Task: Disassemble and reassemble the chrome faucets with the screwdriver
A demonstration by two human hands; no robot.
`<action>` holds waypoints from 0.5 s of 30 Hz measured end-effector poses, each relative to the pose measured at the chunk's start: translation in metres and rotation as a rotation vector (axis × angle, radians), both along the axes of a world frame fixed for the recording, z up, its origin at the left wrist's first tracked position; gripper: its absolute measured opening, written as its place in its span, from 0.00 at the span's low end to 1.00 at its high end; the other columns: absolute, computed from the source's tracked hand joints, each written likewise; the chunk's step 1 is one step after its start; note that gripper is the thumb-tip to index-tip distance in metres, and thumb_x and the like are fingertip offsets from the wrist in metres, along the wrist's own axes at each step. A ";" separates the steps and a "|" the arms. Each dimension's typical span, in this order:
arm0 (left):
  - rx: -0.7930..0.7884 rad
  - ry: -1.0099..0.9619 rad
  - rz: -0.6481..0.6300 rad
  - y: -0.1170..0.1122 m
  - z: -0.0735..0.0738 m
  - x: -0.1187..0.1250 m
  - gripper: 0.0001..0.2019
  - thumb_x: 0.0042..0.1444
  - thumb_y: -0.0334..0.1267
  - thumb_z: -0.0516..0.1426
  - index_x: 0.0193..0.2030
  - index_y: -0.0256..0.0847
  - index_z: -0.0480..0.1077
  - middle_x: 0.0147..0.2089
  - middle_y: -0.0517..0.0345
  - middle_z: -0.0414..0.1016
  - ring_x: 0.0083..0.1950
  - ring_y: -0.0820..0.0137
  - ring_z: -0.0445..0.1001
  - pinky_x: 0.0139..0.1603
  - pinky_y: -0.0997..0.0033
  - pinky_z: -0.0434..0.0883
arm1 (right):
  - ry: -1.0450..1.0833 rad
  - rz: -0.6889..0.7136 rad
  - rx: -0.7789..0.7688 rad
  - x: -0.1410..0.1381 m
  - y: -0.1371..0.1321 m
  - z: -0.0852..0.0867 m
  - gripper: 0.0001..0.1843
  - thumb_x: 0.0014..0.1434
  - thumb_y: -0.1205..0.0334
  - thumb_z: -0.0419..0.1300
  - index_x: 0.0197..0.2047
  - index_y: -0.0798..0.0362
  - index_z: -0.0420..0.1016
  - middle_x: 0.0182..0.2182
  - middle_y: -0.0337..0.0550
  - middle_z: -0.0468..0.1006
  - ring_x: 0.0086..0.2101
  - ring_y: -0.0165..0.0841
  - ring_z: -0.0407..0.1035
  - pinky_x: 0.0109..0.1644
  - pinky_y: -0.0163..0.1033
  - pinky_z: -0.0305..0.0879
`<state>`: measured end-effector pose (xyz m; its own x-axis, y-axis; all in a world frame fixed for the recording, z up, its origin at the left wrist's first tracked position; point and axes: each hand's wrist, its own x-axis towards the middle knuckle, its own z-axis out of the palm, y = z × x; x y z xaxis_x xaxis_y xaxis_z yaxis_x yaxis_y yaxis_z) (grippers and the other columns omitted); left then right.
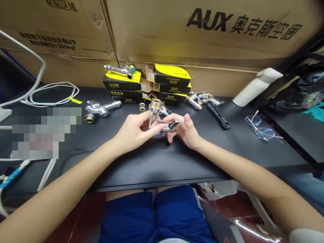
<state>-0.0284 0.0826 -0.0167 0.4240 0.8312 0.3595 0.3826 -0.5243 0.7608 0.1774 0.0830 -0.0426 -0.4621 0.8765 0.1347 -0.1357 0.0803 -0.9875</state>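
Over the middle of the desk, my left hand (135,131) is closed round a chrome tap (153,118), its brass threaded end pointing up. My right hand (186,131) has its fingers curled about the tap's flat lever handle (174,125), at the right of the body; its thumb is raised. My fingers partly cover the tap's lower body. Just behind it lie two small metal ring fittings (142,107) and another chrome piece (164,109), which is partly hidden.
Black-and-yellow boxes (172,75) are stacked at the back, with a tap (121,70) on top. Another tap (101,108) lies left; several chrome parts (202,98), a black utility knife (218,115), a white bottle (257,87) and glasses (263,132) lie right. White cables (54,92) coil left.
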 end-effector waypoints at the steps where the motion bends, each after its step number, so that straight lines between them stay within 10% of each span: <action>1: 0.007 -0.007 0.002 0.000 0.000 0.000 0.14 0.57 0.48 0.61 0.38 0.37 0.72 0.29 0.60 0.72 0.25 0.76 0.66 0.28 0.77 0.65 | 0.015 0.018 -0.035 0.000 0.000 0.000 0.38 0.58 0.26 0.46 0.44 0.54 0.71 0.26 0.42 0.78 0.21 0.32 0.71 0.25 0.38 0.71; 15: -0.119 -0.163 0.012 0.001 0.006 0.001 0.14 0.52 0.48 0.64 0.34 0.39 0.72 0.29 0.59 0.73 0.31 0.71 0.70 0.30 0.74 0.67 | 0.067 0.132 -0.110 0.000 0.000 0.007 0.30 0.51 0.44 0.66 0.50 0.54 0.67 0.31 0.42 0.81 0.23 0.29 0.72 0.25 0.34 0.71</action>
